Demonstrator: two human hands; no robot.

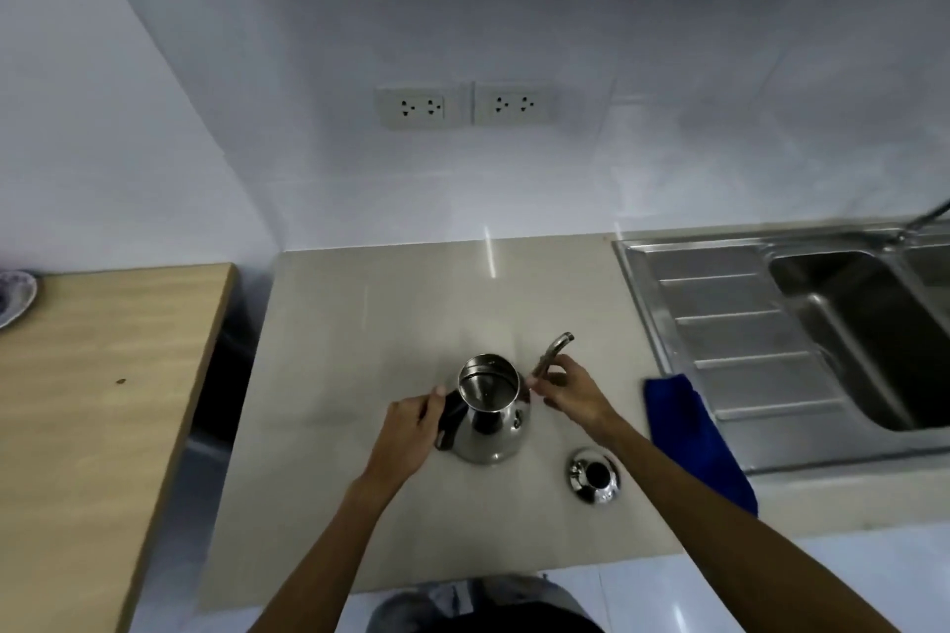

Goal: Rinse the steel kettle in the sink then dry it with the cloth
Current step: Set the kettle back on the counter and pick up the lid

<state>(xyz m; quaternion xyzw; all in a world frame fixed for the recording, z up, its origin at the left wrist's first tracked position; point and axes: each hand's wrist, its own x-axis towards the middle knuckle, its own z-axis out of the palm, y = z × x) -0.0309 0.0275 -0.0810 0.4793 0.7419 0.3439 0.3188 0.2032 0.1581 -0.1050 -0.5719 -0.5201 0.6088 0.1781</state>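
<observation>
The steel kettle [488, 419] stands upright on the beige counter [360, 324], its top uncovered. My left hand [408, 434] grips its black handle on the left side. My right hand [570, 388] holds the curved spout on the right. The kettle's steel lid [594, 474] with a black knob lies on the counter to the right of the kettle. A blue cloth [694, 437] lies over the counter edge beside the sink's drainboard. The steel sink [869, 339] is at the far right.
A tap [925, 216] rises behind the sink basin. A wooden table [103, 401] stands at the left with a patterned plate [13, 296] at its far corner. Two double wall sockets [465, 105] sit on the tiled back wall.
</observation>
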